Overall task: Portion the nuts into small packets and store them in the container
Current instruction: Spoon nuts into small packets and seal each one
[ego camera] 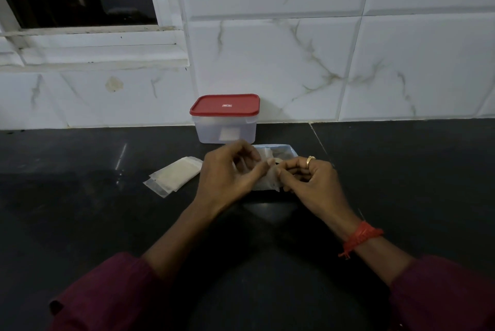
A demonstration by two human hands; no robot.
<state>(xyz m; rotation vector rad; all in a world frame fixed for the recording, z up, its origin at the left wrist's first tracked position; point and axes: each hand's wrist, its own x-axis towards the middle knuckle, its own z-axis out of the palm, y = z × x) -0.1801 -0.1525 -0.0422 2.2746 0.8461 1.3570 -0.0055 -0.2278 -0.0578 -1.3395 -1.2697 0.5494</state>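
A small clear packet (267,181) is being held up between both hands, just above the desk (80,210). The left hand (230,172) is pinching its upper edge with curled fingers (261,168). The right hand (312,182) is gripping the other side, its fingers (290,170) bent in around the plastic. Whether any nuts are sitting inside the packet is too dim to tell.

Directly behind the fingers, a shallow blue tray (291,149) is lying on the desk, mostly hidden by the hands; its contents are not showing clearly. Further back from the fingers, a translucent container (227,131) is standing against the wall with its red lid (225,105) sitting closed on top.

To the left of the left fingers, and apart from them, a small stack of flat empty packets (174,176) is lying on the dark surface.

A gold ring (310,160) is showing on one right finger, and a red thread (360,237) is wrapping the right wrist. Maroon sleeves (107,293) are covering both forearms. White marbled tiles (294,49) are lining the wall beyond, with a barred window (80,6) sitting up and to the left.
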